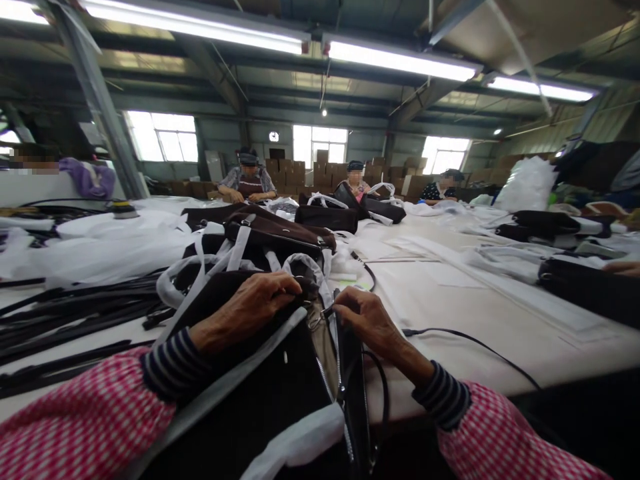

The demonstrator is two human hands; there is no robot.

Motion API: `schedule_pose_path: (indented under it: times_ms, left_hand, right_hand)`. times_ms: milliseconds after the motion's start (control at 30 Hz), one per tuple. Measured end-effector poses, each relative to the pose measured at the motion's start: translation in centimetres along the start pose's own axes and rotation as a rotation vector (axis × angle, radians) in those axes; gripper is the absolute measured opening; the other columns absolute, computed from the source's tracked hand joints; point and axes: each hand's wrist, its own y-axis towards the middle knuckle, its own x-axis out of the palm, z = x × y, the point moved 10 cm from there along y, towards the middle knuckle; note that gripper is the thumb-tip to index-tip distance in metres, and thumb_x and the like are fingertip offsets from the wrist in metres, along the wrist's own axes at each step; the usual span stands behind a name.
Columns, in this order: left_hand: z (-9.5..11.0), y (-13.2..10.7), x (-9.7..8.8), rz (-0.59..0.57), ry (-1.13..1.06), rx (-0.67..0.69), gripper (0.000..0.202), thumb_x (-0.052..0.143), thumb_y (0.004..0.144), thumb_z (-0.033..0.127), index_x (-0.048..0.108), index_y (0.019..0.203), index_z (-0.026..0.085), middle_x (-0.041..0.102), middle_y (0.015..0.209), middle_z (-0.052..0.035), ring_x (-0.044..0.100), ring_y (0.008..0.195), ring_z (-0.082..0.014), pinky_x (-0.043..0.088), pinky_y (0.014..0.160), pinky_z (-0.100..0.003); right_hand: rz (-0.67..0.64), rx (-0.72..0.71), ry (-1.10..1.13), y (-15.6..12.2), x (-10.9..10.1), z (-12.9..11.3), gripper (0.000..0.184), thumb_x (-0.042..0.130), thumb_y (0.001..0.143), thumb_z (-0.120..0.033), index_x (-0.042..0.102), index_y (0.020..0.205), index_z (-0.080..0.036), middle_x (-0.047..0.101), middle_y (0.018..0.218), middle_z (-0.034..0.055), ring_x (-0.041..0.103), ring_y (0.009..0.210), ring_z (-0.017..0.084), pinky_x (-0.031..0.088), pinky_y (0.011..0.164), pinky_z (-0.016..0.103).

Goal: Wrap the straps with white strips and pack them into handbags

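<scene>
A black handbag lies across the near side of the table, its zipper partly open on a beige lining. My left hand has its fingers closed on the far end of the bag, by a metal fitting. Opposite it, my right hand pinches the end of a strap with a silver snap hook, over the zipper's far end. White wrapping covers a handle in front. Just beyond my hands sits a dark brown bag with wrapped handles.
Many black straps lie at the left, near white plastic wrap. A thin black cord crosses the white table at right. Another dark bag lies at far right by a person's hand. Several people sit across the table.
</scene>
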Motion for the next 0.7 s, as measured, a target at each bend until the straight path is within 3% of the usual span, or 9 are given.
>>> schedule_pose_path:
  times_ms: [67, 133, 233, 300, 400, 500, 600, 700]
  left_hand:
    - [0.9, -1.0, -0.3, -0.084, 0.086, 0.020, 0.018, 0.063, 0.093, 0.030, 0.071, 0.107, 0.024, 0.069, 0.107, -0.0015, 0.063, 0.097, -0.0206, 0.045, 0.087, -0.032]
    - [1.9, -2.6, 0.7, -0.242, 0.181, 0.073, 0.027, 0.068, 0.090, 0.031, 0.067, 0.117, 0.030, 0.065, 0.114, 0.0010, 0.060, 0.103, -0.0210, 0.044, 0.087, -0.032]
    - [2.1, -5.1, 2.5, -0.407, 0.375, 0.135, 0.044, 0.070, 0.082, 0.017, 0.061, 0.123, 0.031, 0.062, 0.117, 0.0007, 0.058, 0.102, -0.0227, 0.044, 0.080, -0.031]
    - [1.2, -5.6, 2.3, -0.380, 0.482, 0.123, 0.045, 0.058, 0.079, 0.004, 0.059, 0.118, 0.026, 0.061, 0.112, -0.0010, 0.060, 0.093, -0.0209, 0.043, 0.074, -0.031]
    - [-0.2, -4.7, 0.0, -0.191, 0.571, 0.102, 0.041, 0.044, 0.077, -0.004, 0.059, 0.104, 0.022, 0.061, 0.101, -0.0014, 0.060, 0.080, -0.0172, 0.043, 0.069, -0.029]
    - [0.0, -4.0, -1.1, -0.075, 0.682, 0.219, 0.038, 0.043, 0.078, -0.005, 0.062, 0.097, 0.021, 0.063, 0.113, -0.0053, 0.060, 0.097, -0.0222, 0.045, 0.076, -0.032]
    - [1.5, -4.5, 0.8, -0.126, 0.743, 0.417, 0.043, 0.046, 0.081, -0.004, 0.067, 0.109, 0.022, 0.062, 0.132, -0.0076, 0.052, 0.119, -0.0280, 0.042, 0.090, -0.039]
    - [2.8, -5.2, 3.7, -0.272, 0.700, 0.533, 0.036, 0.052, 0.092, 0.004, 0.064, 0.120, 0.023, 0.066, 0.126, -0.0067, 0.054, 0.114, -0.0267, 0.037, 0.091, -0.040]
  right_hand:
    - [0.003, -0.016, 0.066, 0.1, 0.7, -0.3, 0.008, 0.063, 0.086, -0.018, 0.069, 0.081, -0.019, 0.066, 0.072, -0.0016, 0.060, 0.068, 0.015, 0.044, 0.067, 0.027]
    - [-0.008, -0.004, 0.144, 0.2, 1.4, -0.3, 0.007, 0.065, 0.086, -0.020, 0.070, 0.083, -0.019, 0.066, 0.072, -0.0020, 0.060, 0.067, 0.014, 0.044, 0.066, 0.026]
    - [-0.052, 0.053, 0.247, 0.2, 2.6, 0.4, 0.007, 0.066, 0.086, -0.022, 0.071, 0.084, -0.018, 0.063, 0.065, -0.0036, 0.056, 0.059, 0.012, 0.042, 0.059, 0.025]
    - [-0.075, 0.068, 0.264, 0.1, 3.1, 0.7, 0.007, 0.066, 0.085, -0.021, 0.072, 0.084, -0.018, 0.062, 0.063, -0.0043, 0.055, 0.056, 0.012, 0.041, 0.057, 0.024]
    - [-0.074, 0.075, 0.273, 0.0, 3.4, 1.1, 0.005, 0.067, 0.084, -0.021, 0.072, 0.085, -0.019, 0.064, 0.066, -0.0041, 0.056, 0.056, 0.011, 0.042, 0.057, 0.024]
    - [-0.046, 0.104, 0.300, -0.1, 3.3, 1.5, 0.003, 0.069, 0.082, -0.021, 0.068, 0.082, -0.019, 0.065, 0.065, -0.0043, 0.059, 0.055, 0.012, 0.043, 0.056, 0.024]
    - [-0.043, 0.137, 0.311, -0.1, 3.3, 1.6, 0.006, 0.071, 0.081, -0.022, 0.067, 0.077, -0.019, 0.064, 0.061, -0.0041, 0.060, 0.054, 0.013, 0.043, 0.056, 0.024]
    - [-0.067, 0.157, 0.348, -0.1, 3.5, 1.7, 0.004, 0.072, 0.080, -0.023, 0.072, 0.079, -0.019, 0.067, 0.065, -0.0026, 0.061, 0.056, 0.013, 0.045, 0.056, 0.024]
